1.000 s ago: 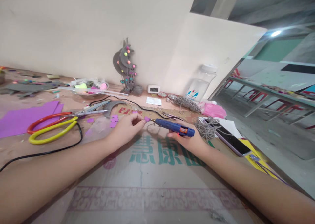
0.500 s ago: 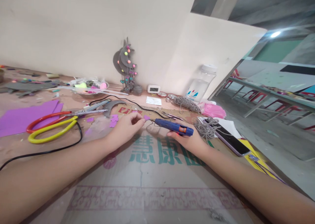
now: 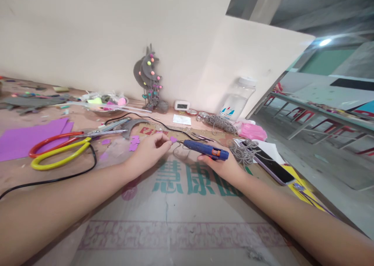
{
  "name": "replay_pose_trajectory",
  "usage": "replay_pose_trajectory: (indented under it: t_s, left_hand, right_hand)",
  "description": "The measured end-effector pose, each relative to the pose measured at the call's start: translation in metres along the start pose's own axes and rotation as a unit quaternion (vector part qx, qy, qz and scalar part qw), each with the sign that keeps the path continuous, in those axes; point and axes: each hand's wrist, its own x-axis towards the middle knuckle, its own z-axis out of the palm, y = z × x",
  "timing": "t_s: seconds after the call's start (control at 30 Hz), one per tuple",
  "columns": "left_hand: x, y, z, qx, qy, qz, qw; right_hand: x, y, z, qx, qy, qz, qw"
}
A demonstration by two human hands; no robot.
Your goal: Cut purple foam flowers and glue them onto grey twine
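Observation:
My right hand (image 3: 219,162) is closed around a blue hot glue gun (image 3: 206,149), its nozzle pointing left. Pinched between the thumb and finger of my left hand (image 3: 153,149) is a small purple felt piece (image 3: 173,140). The nozzle tip is at the edge of that piece; whether they touch I cannot tell. More small purple cut-outs (image 3: 134,143) lie just left of my left hand. Both hands are above a printed cardboard sheet (image 3: 175,211).
Scissors (image 3: 55,149) with red and yellow handles and purple sheets (image 3: 35,137) lie left. A decorated grey moon ornament (image 3: 149,78) leans on the wall beside a small clock (image 3: 182,105). To the right are a bottle (image 3: 235,100), grey yarn (image 3: 245,152) and a phone (image 3: 274,166).
Almost nothing differs. Both hands keep their hold on the glue gun and the purple piece, and the whole view has shifted slightly.

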Motion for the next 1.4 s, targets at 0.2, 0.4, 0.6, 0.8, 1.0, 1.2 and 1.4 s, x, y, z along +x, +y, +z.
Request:
replay_pose_trajectory:
  t_s: [0.2, 0.4, 0.6, 0.8, 1.0, 1.2, 1.4]
  left_hand:
    - [-0.0008, 0.0019, 0.0001, 0.001, 0.0, -0.003, 1.0]
    - [-0.0014, 0.0031, 0.0001, 0.004, -0.002, -0.001, 1.0]
    - [-0.0007, -0.0008, 0.0009, -0.001, -0.006, -0.001, 1.0]
    - [-0.0005, 0.0004, 0.0007, 0.005, -0.012, 0.007, 1.0]
    - [-0.0016, 0.0015, 0.0011, 0.007, -0.014, 0.011, 1.0]
    - [-0.0007, -0.002, 0.0018, 0.008, -0.013, 0.011, 1.0]
    - [-0.0004, -0.0009, 0.0017, 0.009, -0.011, 0.013, 1.0]
  right_hand:
    - [-0.0006, 0.0017, -0.0001, 0.01, -0.001, -0.001, 1.0]
    - [-0.0001, 0.0015, 0.0, 0.013, 0.003, 0.0, 1.0]
    - [0.0001, 0.0003, 0.0001, 0.014, 0.004, -0.005, 1.0]
    - [0.0005, -0.0013, -0.0007, 0.013, 0.002, 0.003, 1.0]
    - [0.0004, -0.0015, -0.0011, 0.01, 0.001, -0.001, 1.0]
    - [0.0001, -0.0029, -0.0006, 0.02, -0.004, -0.01, 1.0]
    - [-0.0004, -0.0003, 0.0, 0.008, -0.005, -0.003, 1.0]
